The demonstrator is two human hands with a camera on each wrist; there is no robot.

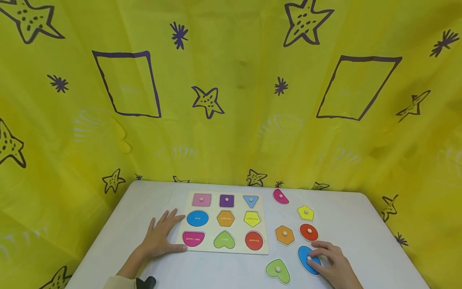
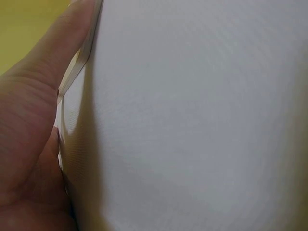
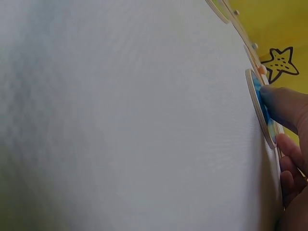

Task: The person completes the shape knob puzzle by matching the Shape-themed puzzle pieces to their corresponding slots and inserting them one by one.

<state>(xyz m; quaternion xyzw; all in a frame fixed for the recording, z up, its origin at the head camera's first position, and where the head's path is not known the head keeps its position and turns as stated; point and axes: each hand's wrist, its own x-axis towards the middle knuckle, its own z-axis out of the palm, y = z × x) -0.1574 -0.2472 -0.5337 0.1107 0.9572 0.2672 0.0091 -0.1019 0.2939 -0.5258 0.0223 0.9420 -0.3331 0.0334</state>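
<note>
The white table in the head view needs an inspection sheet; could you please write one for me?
Surface: white table, far corners rounded.
Job's things: puzzle board holding pink rectangle, purple square and light-blue triangle; six loose pieces to its right.
Clutter: nothing seen.
Hands: left hand, fingers spread, at the board's left edge, a dark unidentified item by its cuff; right hand pinching the blue oval by its knob.
Cables: nothing seen.
Surroundings: yellow curtain with dark star drawings.

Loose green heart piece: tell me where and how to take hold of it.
Best pinched by the small round knob near its middle, coming from above. The loose green heart piece lies flat on the table, so its thin edge probably offers less grip than the raised knob.
</note>
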